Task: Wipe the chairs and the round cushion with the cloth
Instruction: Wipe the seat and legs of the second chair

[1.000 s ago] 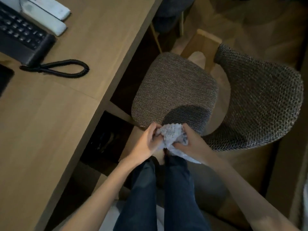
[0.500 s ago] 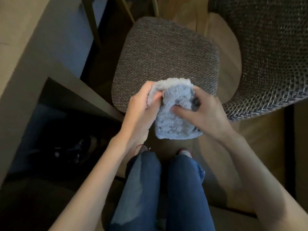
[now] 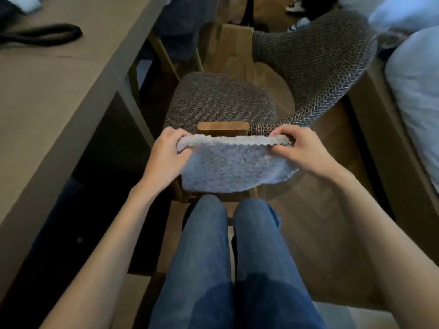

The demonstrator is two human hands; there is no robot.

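A pale blue fluffy cloth (image 3: 231, 167) hangs spread out in front of me, held by its top edge. My left hand (image 3: 167, 154) grips its left corner and my right hand (image 3: 300, 148) pinches its right corner. Behind the cloth stands a chair with a grey woven seat (image 3: 218, 100) and a curved woven backrest (image 3: 316, 60) on the right. A wooden arm end (image 3: 223, 128) of the chair shows just above the cloth. No round cushion is in view.
A long wooden desk (image 3: 54, 86) runs along the left, with a black coiled phone cord (image 3: 45, 35) on it. A bed with white bedding (image 3: 418, 96) lies at the right. Another chair (image 3: 175, 27) stands under the desk farther back. My jeans-clad legs (image 3: 228, 264) fill the bottom.
The bunched cloth has been opened out and now hangs flat between my two hands, which have moved apart. The view has tilted up, showing more of the chair and the bed.
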